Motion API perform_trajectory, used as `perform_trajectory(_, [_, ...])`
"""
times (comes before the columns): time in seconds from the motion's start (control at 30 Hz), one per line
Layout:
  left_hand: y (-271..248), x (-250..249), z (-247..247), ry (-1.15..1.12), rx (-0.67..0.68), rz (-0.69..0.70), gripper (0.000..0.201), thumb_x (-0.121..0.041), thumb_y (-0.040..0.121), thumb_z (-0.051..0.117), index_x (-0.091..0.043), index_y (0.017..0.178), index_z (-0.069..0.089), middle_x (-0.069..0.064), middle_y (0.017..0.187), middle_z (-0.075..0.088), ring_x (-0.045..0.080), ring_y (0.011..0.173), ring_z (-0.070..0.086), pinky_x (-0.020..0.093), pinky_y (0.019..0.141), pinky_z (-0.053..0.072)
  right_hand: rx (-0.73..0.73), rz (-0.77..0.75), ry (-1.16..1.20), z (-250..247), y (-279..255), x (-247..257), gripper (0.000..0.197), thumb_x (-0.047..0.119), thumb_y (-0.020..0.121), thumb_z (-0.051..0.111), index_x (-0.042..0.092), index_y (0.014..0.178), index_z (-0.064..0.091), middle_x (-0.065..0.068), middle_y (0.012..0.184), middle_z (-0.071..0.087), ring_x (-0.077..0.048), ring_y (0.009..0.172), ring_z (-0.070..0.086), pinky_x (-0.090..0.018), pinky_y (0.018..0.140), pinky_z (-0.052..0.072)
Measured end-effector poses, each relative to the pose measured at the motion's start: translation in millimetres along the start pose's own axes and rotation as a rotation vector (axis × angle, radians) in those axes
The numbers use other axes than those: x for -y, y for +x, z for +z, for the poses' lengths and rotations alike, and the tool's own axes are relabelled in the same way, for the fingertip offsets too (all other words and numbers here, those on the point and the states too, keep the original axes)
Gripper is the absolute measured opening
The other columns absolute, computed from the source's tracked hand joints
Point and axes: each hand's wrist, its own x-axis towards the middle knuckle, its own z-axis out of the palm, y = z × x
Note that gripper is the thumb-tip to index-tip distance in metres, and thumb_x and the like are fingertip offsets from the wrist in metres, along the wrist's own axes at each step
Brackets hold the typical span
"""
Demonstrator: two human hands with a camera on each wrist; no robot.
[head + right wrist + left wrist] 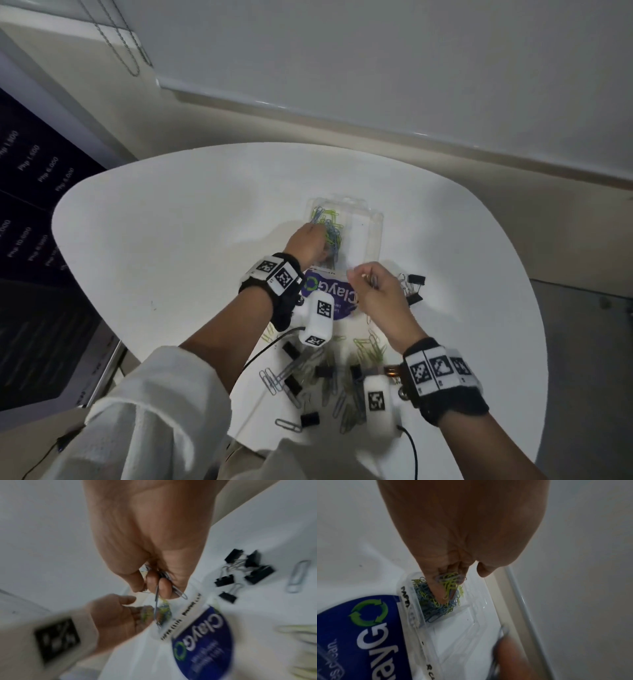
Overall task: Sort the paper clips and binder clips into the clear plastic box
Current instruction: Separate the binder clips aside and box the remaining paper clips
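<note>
The clear plastic box point(371, 222) lies on the white table, with a pile of green and blue paper clips point(435, 605) in its left compartment. My left hand point(450, 577) hovers in that compartment and pinches a small bunch of green and silver clips just above the pile. My right hand point(159, 586) is at the box's near edge, right of the left hand point(317, 236), pinching a few silver paper clips point(178, 592). Black binder clips point(412, 287) lie just right of my right hand point(366, 277). The box's right compartment point(458, 635) shows nothing inside.
A blue round label point(329, 298) lies against the box's near side. Several loose paper clips and black binder clips point(308, 383) are scattered near the table's front edge, under my wrists. A single silver clip point(296, 576) lies beyond the binder clips. A wall stands behind the table.
</note>
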Motion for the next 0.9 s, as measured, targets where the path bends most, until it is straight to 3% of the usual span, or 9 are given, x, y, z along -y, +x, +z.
perform_trajectory(0.07, [-4,-4,-1,0.163,-0.029,0.054,0.027,-0.029,0.100,0.036,-0.010,0.105,0.055,0.011,0.106,0.057,0.028,0.103,0.057,0.043,0.098,0.047,-0.039,0.007,0.066,4,23,17,0.014,0.033,0.096,0.061,0.020,0.091,0.062,0.008,0.072,0.058,-0.006,0.057,0.050,-0.027,0.062,0.044])
perform_trajectory(0.2, [-26,5,-7,0.353,-0.080,0.285,0.030,-0.027,0.103,0.032,-0.014,0.115,0.056,0.001,0.107,0.061,0.017,0.095,0.056,0.026,0.082,0.040,-0.110,-0.005,0.106,21,72,36,0.013,0.034,0.093,0.062,0.022,0.091,0.063,0.009,0.073,0.057,-0.011,0.065,0.052,-0.031,0.069,0.046])
perform_trajectory(0.3, [-35,26,-20,0.573,-0.148,0.487,0.029,-0.015,0.095,0.045,-0.015,0.118,0.062,0.002,0.108,0.065,0.018,0.094,0.059,0.031,0.083,0.048,-0.104,0.001,0.073,38,100,40,0.015,0.034,0.093,0.060,0.020,0.097,0.062,0.002,0.084,0.062,-0.014,0.072,0.057,-0.032,0.073,0.050])
perform_trajectory(0.4, [-43,47,-26,0.947,-0.069,0.597,0.042,-0.007,0.084,0.048,-0.016,0.123,0.061,0.003,0.123,0.061,0.024,0.109,0.055,0.037,0.089,0.047,-0.095,0.015,-0.047,49,116,35,0.017,0.035,0.095,0.057,0.020,0.103,0.061,0.003,0.092,0.066,-0.018,0.078,0.064,-0.039,0.080,0.057])
perform_trajectory(0.5, [-49,65,-24,1.060,-0.010,0.637,0.055,-0.007,0.082,0.054,-0.012,0.136,0.048,0.007,0.136,0.053,0.026,0.118,0.053,0.037,0.094,0.045,-0.023,0.047,-0.162,53,120,25,0.030,0.032,0.099,0.049,0.018,0.125,0.057,0.001,0.114,0.063,-0.023,0.104,0.065,-0.046,0.094,0.055])
perform_trajectory(0.6, [-49,77,-23,1.064,-0.016,0.660,0.060,-0.006,0.080,0.060,-0.004,0.138,0.045,0.014,0.137,0.050,0.030,0.120,0.052,0.037,0.096,0.047,0.022,-0.006,-0.300,51,112,18,0.039,0.027,0.103,0.043,0.016,0.140,0.049,-0.003,0.141,0.051,-0.020,0.128,0.051,-0.030,0.107,0.039])
perform_trajectory(0.67, [-50,80,-22,1.048,-0.011,0.658,0.061,-0.005,0.080,0.062,-0.002,0.138,0.044,0.015,0.138,0.049,0.030,0.122,0.051,0.037,0.097,0.048,0.014,-0.068,-0.351,47,101,13,0.040,0.020,0.104,0.041,0.015,0.143,0.046,-0.002,0.144,0.049,-0.017,0.132,0.047,-0.022,0.104,0.034])
perform_trajectory(0.8, [-53,81,-19,1.057,-0.007,0.640,0.065,-0.003,0.079,0.061,0.000,0.140,0.040,0.016,0.141,0.045,0.029,0.124,0.050,0.033,0.098,0.046,0.085,-0.130,-0.343,43,80,0,0.044,0.009,0.102,0.044,0.019,0.145,0.046,-0.001,0.149,0.045,-0.015,0.137,0.043,-0.032,0.116,0.034])
perform_trajectory(0.9, [-54,80,-17,1.071,0.015,0.611,0.068,-0.005,0.084,0.055,-0.002,0.146,0.030,0.014,0.150,0.034,0.027,0.131,0.043,0.031,0.100,0.043,0.041,-0.186,-0.235,37,62,-3,0.043,0.005,0.100,0.047,0.019,0.140,0.050,0.004,0.142,0.051,-0.007,0.130,0.048,-0.024,0.109,0.040])
